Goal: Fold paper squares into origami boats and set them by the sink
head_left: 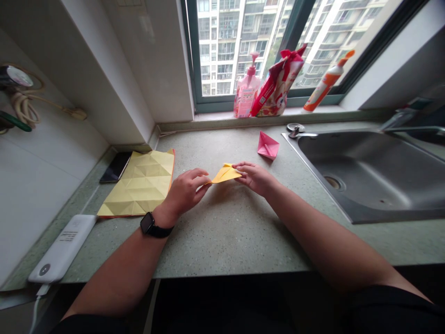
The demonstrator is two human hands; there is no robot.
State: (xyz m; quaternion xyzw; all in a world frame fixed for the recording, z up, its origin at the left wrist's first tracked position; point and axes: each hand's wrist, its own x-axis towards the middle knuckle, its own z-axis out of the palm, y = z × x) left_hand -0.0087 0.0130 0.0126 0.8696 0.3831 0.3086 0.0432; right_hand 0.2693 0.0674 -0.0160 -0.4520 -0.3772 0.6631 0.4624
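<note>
A small folded piece of yellow-orange paper point(225, 174) is held just above the grey speckled counter point(229, 227) between both hands. My left hand point(186, 191), with a black watch on its wrist, pinches the paper's left tip with curled fingers. My right hand point(254, 176) grips the paper's right side with bent fingers. A finished pink folded paper shape point(267, 145) lies on the counter behind my right hand.
A stack of creased yellow paper sheets point(141, 183) lies at the left, beside a dark phone point(116, 167) and a white power bank point(62, 250). A steel sink point(371, 176) fills the right. A pink pump bottle point(246, 93), a red bag point(278, 83) and an orange-capped bottle point(327, 83) stand on the window sill.
</note>
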